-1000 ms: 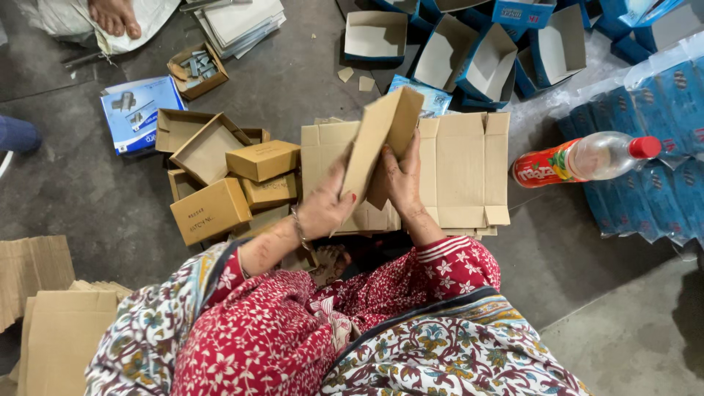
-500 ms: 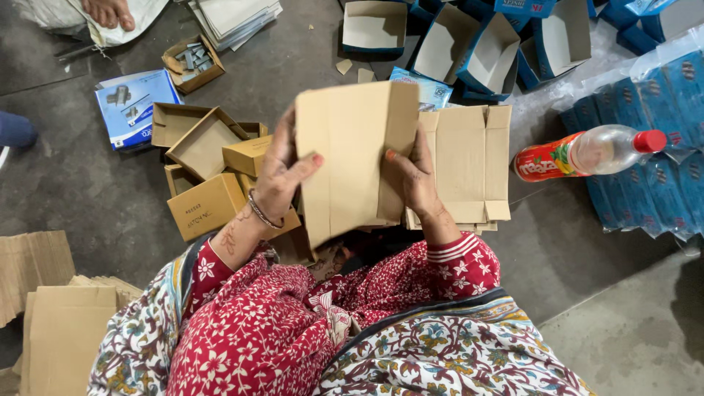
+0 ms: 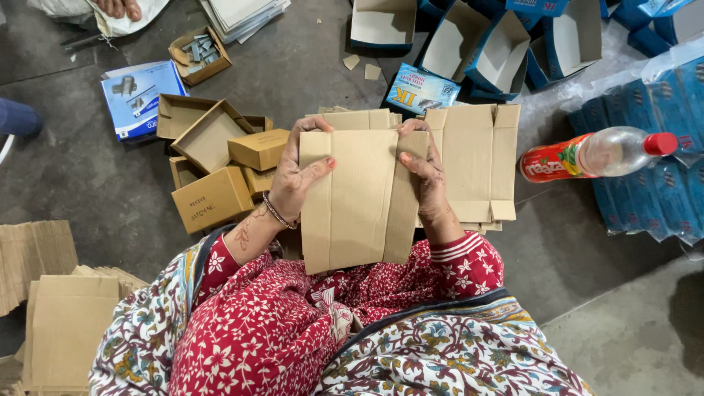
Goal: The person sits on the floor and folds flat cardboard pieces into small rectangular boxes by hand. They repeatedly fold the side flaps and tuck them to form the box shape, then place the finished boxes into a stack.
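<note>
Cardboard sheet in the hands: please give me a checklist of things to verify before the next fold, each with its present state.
1. Left hand grips the cardboard sheet at its left edge: ok.
2. Right hand grips its right edge: ok.
3. Sheet is flat, creases visible: ok.
4. Sheet is free of tears: cannot tell.
5. Folded boxes lie apart from the sheet: ok.
6. Bottle lies away from the hands: ok.
</note>
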